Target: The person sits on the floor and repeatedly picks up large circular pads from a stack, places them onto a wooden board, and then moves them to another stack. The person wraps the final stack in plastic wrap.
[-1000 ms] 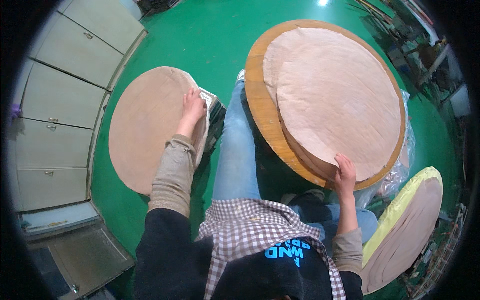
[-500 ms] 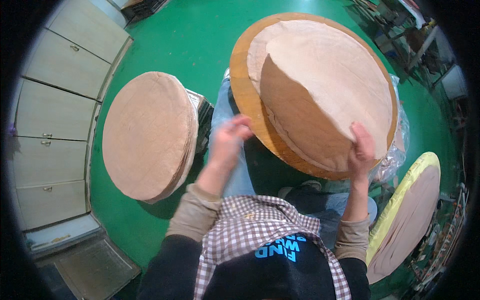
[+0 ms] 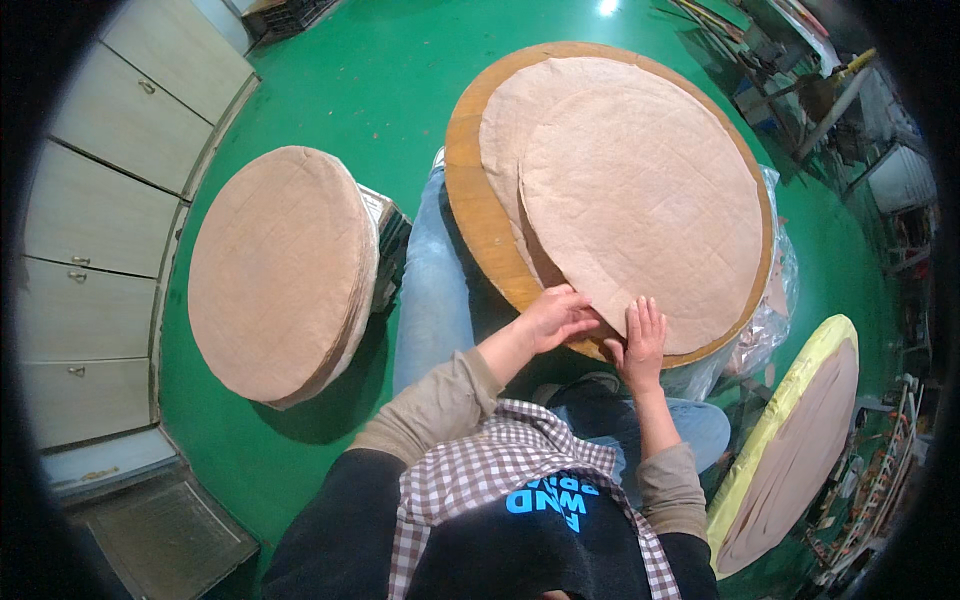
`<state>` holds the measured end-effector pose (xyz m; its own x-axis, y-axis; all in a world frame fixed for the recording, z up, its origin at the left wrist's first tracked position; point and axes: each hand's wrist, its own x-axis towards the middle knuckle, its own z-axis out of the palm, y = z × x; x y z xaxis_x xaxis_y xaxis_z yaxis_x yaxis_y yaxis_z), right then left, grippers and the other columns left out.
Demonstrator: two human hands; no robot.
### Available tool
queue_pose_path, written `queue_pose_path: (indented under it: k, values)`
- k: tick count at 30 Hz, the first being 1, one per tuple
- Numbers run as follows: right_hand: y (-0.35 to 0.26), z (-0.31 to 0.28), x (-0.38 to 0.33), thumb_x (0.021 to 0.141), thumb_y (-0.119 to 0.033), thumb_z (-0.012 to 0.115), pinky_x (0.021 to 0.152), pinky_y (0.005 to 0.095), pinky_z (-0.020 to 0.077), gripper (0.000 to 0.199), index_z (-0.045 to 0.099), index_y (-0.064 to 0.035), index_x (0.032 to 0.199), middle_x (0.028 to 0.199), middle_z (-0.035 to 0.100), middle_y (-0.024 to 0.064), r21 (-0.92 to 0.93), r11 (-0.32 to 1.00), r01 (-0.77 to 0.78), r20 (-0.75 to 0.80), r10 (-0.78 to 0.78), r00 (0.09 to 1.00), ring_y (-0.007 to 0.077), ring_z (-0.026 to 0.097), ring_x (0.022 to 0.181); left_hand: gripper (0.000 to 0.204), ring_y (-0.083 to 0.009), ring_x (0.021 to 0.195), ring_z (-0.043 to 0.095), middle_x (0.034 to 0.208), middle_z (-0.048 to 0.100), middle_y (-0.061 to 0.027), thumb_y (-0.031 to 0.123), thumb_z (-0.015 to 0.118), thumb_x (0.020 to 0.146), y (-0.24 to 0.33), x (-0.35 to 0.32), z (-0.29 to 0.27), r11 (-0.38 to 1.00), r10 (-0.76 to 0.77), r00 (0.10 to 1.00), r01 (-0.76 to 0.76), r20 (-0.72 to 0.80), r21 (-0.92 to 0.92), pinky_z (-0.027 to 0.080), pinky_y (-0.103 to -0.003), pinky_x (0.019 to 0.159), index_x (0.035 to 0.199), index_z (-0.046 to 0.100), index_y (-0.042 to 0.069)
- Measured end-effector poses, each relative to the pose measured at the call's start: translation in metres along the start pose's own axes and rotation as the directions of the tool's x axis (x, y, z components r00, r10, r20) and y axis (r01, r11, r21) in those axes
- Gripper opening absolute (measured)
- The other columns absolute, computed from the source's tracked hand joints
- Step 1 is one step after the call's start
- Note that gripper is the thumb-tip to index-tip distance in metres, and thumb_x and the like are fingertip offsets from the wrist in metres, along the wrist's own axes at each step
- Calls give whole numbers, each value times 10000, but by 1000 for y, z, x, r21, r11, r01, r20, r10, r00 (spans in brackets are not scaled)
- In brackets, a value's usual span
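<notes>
Hands meet at the near edge of a big round wooden board (image 3: 478, 215) that leans in front of the person's knees. On the board lie thin round sheets, light brown like flat bread or paper, one on top of the other. The top sheet (image 3: 645, 205) is a little smaller in view and sits toward the right side of the lower sheet (image 3: 510, 130), which peeks out at the left and top. The left hand (image 3: 553, 317) has its fingers curled at the bottom edge of the top sheet, and it looks like it pinches that edge, though the fingertips are partly hidden. The right hand (image 3: 642, 335) is open and flat, fingers spread, pressing on the same sheet just beside the left hand. The two hands are very close, almost touching. To the left, well apart from the board, a stack of the same round sheets (image 3: 280, 270) rests tilted on a small stand or box (image 3: 388, 235) on the green floor (image 3: 340, 90). To the right, low in the view, another round board with a yellow rim (image 3: 775, 430) leans with a sheet on it. Clear plastic wrap (image 3: 770, 310) sits under the right side of the big board. Pale cupboards with small handles (image 3: 90, 250) stand along the left wall. The person wears blue jeans (image 3: 430, 290) and a checked apron (image 3: 480, 470).
</notes>
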<state>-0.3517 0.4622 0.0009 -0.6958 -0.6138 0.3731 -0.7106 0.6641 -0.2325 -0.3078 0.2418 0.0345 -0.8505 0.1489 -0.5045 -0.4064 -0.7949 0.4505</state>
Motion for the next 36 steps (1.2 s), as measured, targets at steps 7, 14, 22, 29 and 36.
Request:
queue_pose_path:
  k: [7, 14, 22, 29, 36]
  values:
    - [-3, -123, 132, 773, 19, 451, 691, 360, 507, 282, 644, -19, 974, 867, 649, 190, 337, 846, -413, 107, 402, 909, 260, 655, 767, 378, -205, 962, 568, 1130, 547, -119, 60, 538, 868, 15, 0, -2, 983, 180, 981, -182, -70, -16, 472, -334, 839, 1230, 435, 24]
    - [14, -104, 103, 679, 112, 505, 841, 390, 491, 417, 627, -49, 1044, 1051, 642, 142, 110, 987, 119, -205, -95, 974, 318, 608, 991, 319, -152, 909, 515, 989, 537, -36, -13, 490, 817, 40, 21, -16, 712, 694, 596, -651, -405, 262, 419, -265, 777, 1133, 510, 27]
    - [20, 5, 74, 609, 90, 494, 861, 412, 460, 492, 612, -64, 1060, 1081, 636, 102, 168, 983, 69, -150, -44, 988, 301, 573, 1047, 95, -132, 613, 496, 741, 472, -18, 35, 522, 782, 115, 42, -47, 936, 289, 828, -349, -480, -39, 409, -275, 509, 873, 509, 60]
    - [-3, 11, 94, 651, 66, 512, 933, 442, 406, 494, 589, -67, 1121, 1150, 591, 129, 109, 992, 69, -194, -47, 980, 317, 541, 1085, 82, -102, 630, 476, 728, 525, 2, 59, 542, 811, 123, 44, -63, 870, 491, 762, -411, -421, 271, 383, -243, 530, 887, 570, 68]
    - [-1, 21, 97, 669, 64, 516, 909, 423, 423, 489, 590, -73, 1132, 1138, 601, 131, 208, 978, 21, -151, 11, 989, 315, 548, 1078, 285, -142, 759, 529, 937, 550, -55, 2, 574, 794, 115, 59, -51, 625, 774, 451, -659, -444, 420, 467, -281, 694, 1072, 509, 8]
